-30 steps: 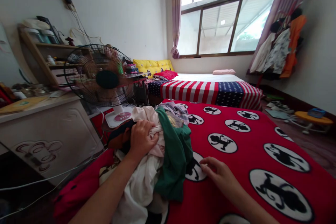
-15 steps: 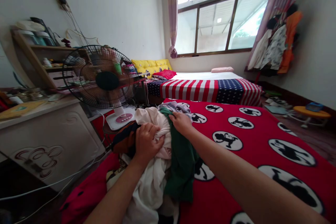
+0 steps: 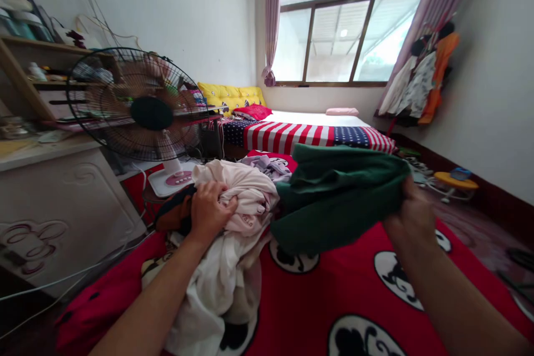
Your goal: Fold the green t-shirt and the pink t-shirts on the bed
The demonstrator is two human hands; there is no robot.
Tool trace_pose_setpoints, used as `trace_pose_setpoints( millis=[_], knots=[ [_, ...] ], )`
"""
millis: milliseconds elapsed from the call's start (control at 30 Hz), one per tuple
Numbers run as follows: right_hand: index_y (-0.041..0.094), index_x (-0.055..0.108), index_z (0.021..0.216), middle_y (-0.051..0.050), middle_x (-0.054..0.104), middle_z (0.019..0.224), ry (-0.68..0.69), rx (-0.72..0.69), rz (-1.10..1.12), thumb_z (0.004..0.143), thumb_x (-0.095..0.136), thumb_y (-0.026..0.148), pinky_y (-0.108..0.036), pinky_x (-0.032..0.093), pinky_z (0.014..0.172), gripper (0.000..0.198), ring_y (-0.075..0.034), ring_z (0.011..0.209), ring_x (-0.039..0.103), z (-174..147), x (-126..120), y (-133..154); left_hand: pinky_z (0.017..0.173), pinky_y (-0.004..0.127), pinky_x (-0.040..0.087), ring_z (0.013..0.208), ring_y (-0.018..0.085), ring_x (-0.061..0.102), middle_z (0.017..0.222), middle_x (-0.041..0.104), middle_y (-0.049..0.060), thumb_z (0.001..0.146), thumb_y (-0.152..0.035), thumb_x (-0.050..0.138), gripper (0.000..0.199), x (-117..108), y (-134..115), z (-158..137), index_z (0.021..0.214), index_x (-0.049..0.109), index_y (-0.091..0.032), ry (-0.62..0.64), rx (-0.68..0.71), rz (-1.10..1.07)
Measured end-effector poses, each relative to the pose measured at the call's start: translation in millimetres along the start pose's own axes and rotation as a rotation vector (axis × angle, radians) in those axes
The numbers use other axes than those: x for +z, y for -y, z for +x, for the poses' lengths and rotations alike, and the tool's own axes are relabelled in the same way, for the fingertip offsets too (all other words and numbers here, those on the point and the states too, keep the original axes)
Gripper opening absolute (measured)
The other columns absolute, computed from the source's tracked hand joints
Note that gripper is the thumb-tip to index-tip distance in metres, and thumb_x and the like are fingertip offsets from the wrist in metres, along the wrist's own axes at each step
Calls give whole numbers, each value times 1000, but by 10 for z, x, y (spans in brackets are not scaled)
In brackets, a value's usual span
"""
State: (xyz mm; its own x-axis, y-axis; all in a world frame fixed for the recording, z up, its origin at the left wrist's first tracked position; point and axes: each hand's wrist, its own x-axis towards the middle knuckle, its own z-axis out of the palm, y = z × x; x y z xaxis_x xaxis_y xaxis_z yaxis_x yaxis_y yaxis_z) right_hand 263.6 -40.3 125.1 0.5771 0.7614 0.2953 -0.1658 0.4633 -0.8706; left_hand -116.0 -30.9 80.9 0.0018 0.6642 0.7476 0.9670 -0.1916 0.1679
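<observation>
Left hand: fingers clutching bunched pale-pink cloth beneath | right hand: fingers gripping dark-green cloth, trailing leftward | risk: snag could drag pale-pink cloth

Daylight glares through the window, while the right hand looks blurred.

Left forearm slants up and inward, left hand knuckles up, fingers curled, thumb set apart! Out wide, right forearm angles in from the lower corner, right hand blurred, bunched in a grip: 2 hands, well apart!
</observation>
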Motion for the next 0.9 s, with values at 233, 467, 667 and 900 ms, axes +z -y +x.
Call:
trace_pose_setpoints(
  millis=[233,467,667,900],
  knots=[
    [14,62,98,-14,69,88,-308,163,-785,55,69,53,-51,51,80,59,-36,89,64,-350,-1467,-688,84,38,45,98,29,57,99,66,8,80,-41,60,27,-15,-12,274,97,65,-21,153,31,64],
    [17,54,111,-17,67,107,-189,134,-856,67,56,65,-46,47,91,65,-35,102,63,-476,-1347,-784,106,51,34,114,32,53,116,61,10,83,-35,60,28,-211,-873,470,106,69,-22,117,258,-75],
    [20,53,113,-14,67,110,-127,100,-739,67,61,65,-42,48,93,65,-32,104,64,-515,-1401,-782,111,29,36,127,19,50,137,52,9,86,-26,58,49,572,-1700,199,135,51,-20,659,302,-506],
    [16,50,127,-16,66,117,-75,93,-724,68,63,64,-42,47,97,77,-32,110,63,-523,-1400,-749,98,44,45,119,38,57,127,58,24,72,-40,74,82,1286,-1795,140,140,45,-8,818,116,-345]
  ],
)
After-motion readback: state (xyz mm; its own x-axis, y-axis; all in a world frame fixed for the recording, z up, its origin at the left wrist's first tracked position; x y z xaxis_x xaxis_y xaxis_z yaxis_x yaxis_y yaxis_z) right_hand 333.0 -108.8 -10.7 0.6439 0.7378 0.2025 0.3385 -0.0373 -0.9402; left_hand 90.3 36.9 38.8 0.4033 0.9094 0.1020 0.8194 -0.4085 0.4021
